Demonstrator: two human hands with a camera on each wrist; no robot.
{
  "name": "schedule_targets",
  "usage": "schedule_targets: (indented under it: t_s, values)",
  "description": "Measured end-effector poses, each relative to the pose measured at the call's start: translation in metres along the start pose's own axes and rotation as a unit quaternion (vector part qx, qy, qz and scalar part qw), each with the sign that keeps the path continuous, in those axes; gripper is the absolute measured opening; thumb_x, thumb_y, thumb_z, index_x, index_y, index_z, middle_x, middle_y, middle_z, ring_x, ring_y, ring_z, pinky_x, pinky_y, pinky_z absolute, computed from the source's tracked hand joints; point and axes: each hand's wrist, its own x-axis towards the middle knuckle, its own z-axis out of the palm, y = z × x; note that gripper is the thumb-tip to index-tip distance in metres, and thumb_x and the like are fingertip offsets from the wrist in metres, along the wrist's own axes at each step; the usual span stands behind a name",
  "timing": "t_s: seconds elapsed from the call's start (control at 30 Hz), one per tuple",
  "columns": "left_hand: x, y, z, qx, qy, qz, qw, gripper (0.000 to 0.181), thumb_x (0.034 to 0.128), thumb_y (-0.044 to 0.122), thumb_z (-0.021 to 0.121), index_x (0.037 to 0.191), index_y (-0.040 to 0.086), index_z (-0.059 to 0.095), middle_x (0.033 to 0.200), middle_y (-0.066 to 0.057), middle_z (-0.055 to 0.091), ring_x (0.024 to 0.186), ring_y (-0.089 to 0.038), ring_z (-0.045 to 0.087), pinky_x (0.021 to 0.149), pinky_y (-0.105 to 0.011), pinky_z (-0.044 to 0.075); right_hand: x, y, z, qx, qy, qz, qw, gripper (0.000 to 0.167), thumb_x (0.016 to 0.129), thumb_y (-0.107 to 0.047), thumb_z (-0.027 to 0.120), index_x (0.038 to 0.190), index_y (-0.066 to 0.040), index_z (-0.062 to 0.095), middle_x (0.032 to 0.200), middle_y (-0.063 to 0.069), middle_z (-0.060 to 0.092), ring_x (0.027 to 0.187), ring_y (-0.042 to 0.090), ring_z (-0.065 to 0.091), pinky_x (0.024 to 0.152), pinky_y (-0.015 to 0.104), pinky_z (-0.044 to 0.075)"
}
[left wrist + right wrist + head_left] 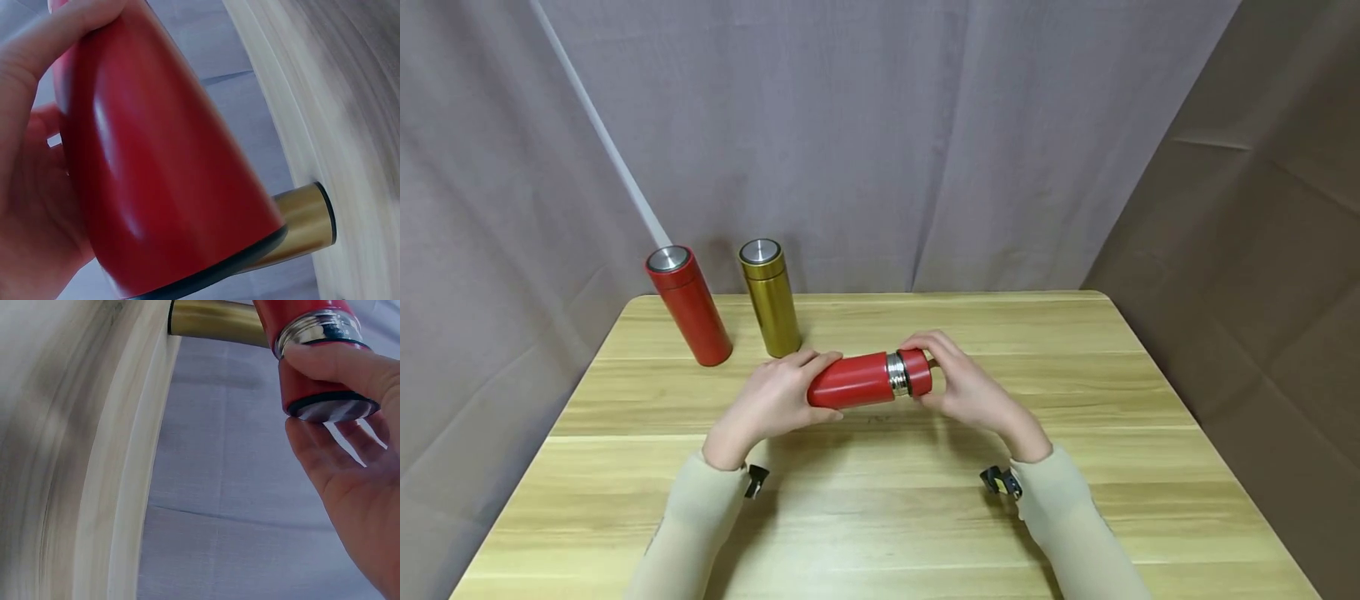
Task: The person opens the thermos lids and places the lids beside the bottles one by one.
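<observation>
A red thermos flask (852,380) is held on its side above the table, its base toward the left. My left hand (781,396) grips the body near the base, thumb and fingers around it. At the other end my right hand (964,385) holds the red lid (917,372) between thumb and fingers. Between lid and body a shiny steel threaded neck (322,328) shows, so the lid sits partly off the body. In the right wrist view the lid's top has a dark rim and a metal disc. The flask's dark base edge (212,270) appears in the left wrist view.
A second red flask (691,312) stands with its lid on at the table's back left. Beside it, a gold flask (772,304) stands upright, also lidded. The wooden table (1037,517) ends at a grey curtain (865,150) behind; a brown cloth wall (1247,292) is to the right.
</observation>
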Motion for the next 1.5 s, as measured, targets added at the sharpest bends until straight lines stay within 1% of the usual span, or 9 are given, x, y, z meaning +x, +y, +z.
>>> schedule_targets:
  t_s: [0.3,0.5,0.7,0.87,1.03,1.13,1.33,1.4,1.5]
  values:
    - [-0.001,0.0,0.0,-0.017,-0.011,-0.007,0.9998,0.079,0.0698,0.047,0.09,0.137,0.017,0.061,0.113,-0.003,0.066,0.086,-0.019,0.065,0.072,-0.041,0.053,-0.004,0.003,-0.004,-0.001,0.017,0.001,0.9999,0.078,0.069,0.011,0.083,0.134,-0.016,0.05,0.136,0.003,0.05,0.125,0.028,0.052,0.104,0.055,0.042]
    - [-0.003,-0.002,-0.002,-0.043,-0.005,-0.027,0.9987,0.079,0.0698,0.046,0.09,0.136,0.015,0.061,0.113,-0.006,0.068,0.09,-0.02,0.063,0.073,-0.04,0.053,-0.006,0.003,-0.009,0.006,0.045,-0.006,0.999,0.075,0.071,0.004,0.086,0.134,-0.01,0.048,0.132,0.008,0.053,0.119,0.029,0.055,0.1,0.049,0.048]
    - [-0.004,-0.003,-0.003,-0.075,0.0,-0.031,0.9967,0.078,0.0691,0.046,0.091,0.135,0.017,0.062,0.111,-0.003,0.069,0.087,-0.017,0.063,0.073,-0.038,0.052,-0.01,0.008,-0.018,0.047,0.084,0.009,0.9953,0.077,0.07,0.007,0.086,0.135,-0.003,0.045,0.132,0.015,0.052,0.121,0.029,0.054,0.099,0.045,0.049]
    - [-0.005,-0.004,-0.003,-0.082,-0.003,-0.033,0.996,0.078,0.0698,0.045,0.091,0.135,0.017,0.061,0.109,-0.004,0.069,0.087,-0.018,0.063,0.073,-0.038,0.052,-0.018,0.019,-0.026,0.068,0.125,0.056,0.9882,0.078,0.072,0.007,0.085,0.137,0.0,0.043,0.132,0.019,0.053,0.12,0.031,0.055,0.1,0.046,0.047]
    - [-0.005,-0.005,-0.004,-0.087,0.001,-0.037,0.9955,0.078,0.0708,0.045,0.09,0.136,0.016,0.06,0.108,-0.004,0.068,0.086,-0.018,0.062,0.072,-0.037,0.052,-0.03,0.042,-0.04,0.068,0.167,0.117,0.9767,0.078,0.076,0.001,0.086,0.138,0.003,0.04,0.133,0.022,0.052,0.122,0.033,0.053,0.104,0.044,0.045]
    - [-0.006,-0.006,-0.005,-0.086,0.007,-0.035,0.9957,0.077,0.0711,0.045,0.09,0.136,0.016,0.06,0.107,-0.003,0.068,0.085,-0.018,0.062,0.072,-0.037,0.052,-0.041,0.057,-0.052,0.083,0.19,0.162,0.9647,0.079,0.079,-0.005,0.085,0.14,0.003,0.036,0.135,0.021,0.05,0.125,0.031,0.05,0.104,0.035,0.043]
    - [-0.007,-0.006,-0.006,-0.084,0.01,-0.031,0.996,0.077,0.0715,0.045,0.09,0.136,0.015,0.06,0.106,-0.003,0.069,0.085,-0.019,0.062,0.072,-0.037,0.051,-0.067,0.08,-0.073,0.082,0.223,0.232,0.9434,0.085,0.083,-0.014,0.084,0.146,0.002,0.029,0.141,0.022,0.046,0.128,0.032,0.047,0.092,0.017,0.04]
    - [-0.007,-0.007,-0.006,-0.083,0.01,-0.032,0.996,0.077,0.0715,0.045,0.09,0.136,0.015,0.06,0.106,-0.003,0.069,0.085,-0.019,0.062,0.072,-0.037,0.051,-0.073,0.087,-0.079,0.07,0.228,0.244,0.9401,0.086,0.083,-0.015,0.083,0.147,0.003,0.028,0.142,0.025,0.045,0.127,0.034,0.047,0.09,0.017,0.04]
    - [-0.008,-0.007,-0.006,-0.081,0.011,-0.032,0.9962,0.077,0.0718,0.046,0.089,0.137,0.016,0.06,0.107,-0.003,0.069,0.085,-0.019,0.062,0.072,-0.038,0.051,-0.083,0.098,-0.085,0.042,0.228,0.268,0.935,0.086,0.084,-0.018,0.083,0.147,0.004,0.028,0.142,0.027,0.044,0.125,0.036,0.047,0.093,0.027,0.041]
